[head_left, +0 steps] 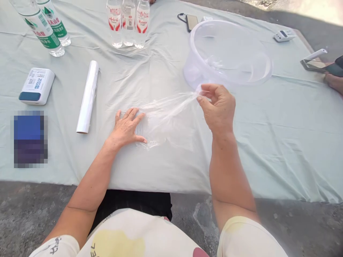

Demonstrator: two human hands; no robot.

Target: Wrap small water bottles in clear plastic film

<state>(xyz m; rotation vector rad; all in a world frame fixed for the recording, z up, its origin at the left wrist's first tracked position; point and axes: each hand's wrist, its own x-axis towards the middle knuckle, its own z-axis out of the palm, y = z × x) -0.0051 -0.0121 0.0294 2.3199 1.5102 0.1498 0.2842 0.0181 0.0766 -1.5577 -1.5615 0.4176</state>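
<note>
A crumpled sheet of clear plastic film (166,117) lies on the pale green cloth (268,142) in front of me. My left hand (127,126) rests flat on the film's left end, fingers spread, pinning it to the cloth. My right hand (218,107) is raised a little and pinches the film's right corner between thumb and fingers, pulling it taut. Just behind my right hand stands a clear plastic basin (227,53). A white roll of film (88,96) lies to the left of my left hand.
Two green-labelled water bottles (46,26) stand at the back left, three red-labelled bottles (128,21) at the back middle. A white box (37,85) lies left. A phone (191,21), a small white device (284,35) and another person's hand (333,82) are at the far edges.
</note>
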